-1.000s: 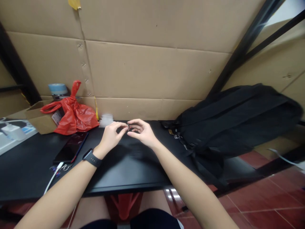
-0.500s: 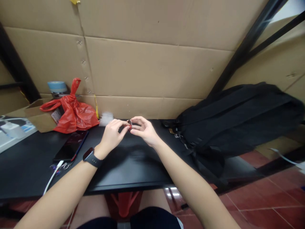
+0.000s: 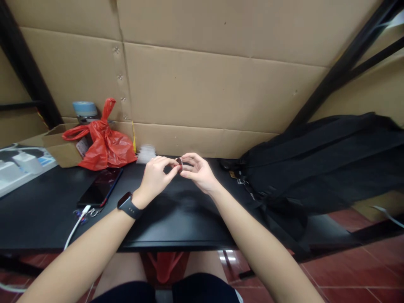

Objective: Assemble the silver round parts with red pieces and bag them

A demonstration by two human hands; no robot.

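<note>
My left hand (image 3: pixel 157 176) pinches a small round object with a shiny rim (image 3: pixel 179 162), dark with a touch of red, between thumb and fingertips. From the other side my right hand (image 3: pixel 199 172) curls its thumb and fingers around the same object's edge. It is held upright above the black table (image 3: pixel 176 210), too small and blurred to name its kind. A smartwatch (image 3: pixel 130 205) with a dark strap is on my left wrist.
At left lie a phone (image 3: pixel 100 187) with a white cable (image 3: pixel 75 227), a red plastic bag (image 3: pixel 109 145), a cardboard box (image 3: pixel 63 147) and a white power strip (image 3: pixel 30 168). A white stack (image 3: pixel 146 154) stands behind my left hand. A black backpack (image 3: pixel 322 164) fills the right side.
The view has shifted, so the scene sits a little further right. Both hands keep hold of the small round object, with hardly any change in their grip.
</note>
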